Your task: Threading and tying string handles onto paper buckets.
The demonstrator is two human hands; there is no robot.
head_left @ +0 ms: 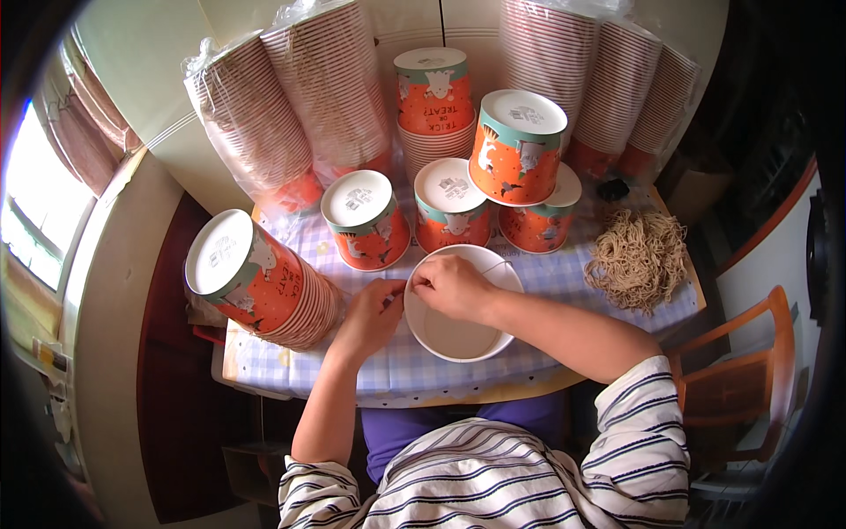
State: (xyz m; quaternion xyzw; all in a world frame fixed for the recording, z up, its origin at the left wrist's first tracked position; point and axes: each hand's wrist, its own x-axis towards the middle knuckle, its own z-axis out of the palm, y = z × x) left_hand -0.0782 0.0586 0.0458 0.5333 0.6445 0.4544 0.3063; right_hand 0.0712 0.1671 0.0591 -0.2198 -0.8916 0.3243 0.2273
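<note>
An open white paper bucket [458, 339] stands upright before me, its mouth toward me. My right hand [454, 286] reaches over its mouth, fingertips pinched together at the left inner rim. Just outside that same rim is my left hand [374, 316], with thumb and fingers drawn together close to the bucket's wall. Whatever sits between the fingertips of either hand is too small to make out. A thin cord or wire [499, 264] shows at the bucket's right rim.
Upside-down orange buckets stand behind: one at left [366, 220], one in the middle [452, 207], and another [520, 145] on top of a right one [539, 220]. A nested stack [273, 286] leans at left. Tan cord [639, 260] is heaped right; wrapped stacks [330, 84] line the wall.
</note>
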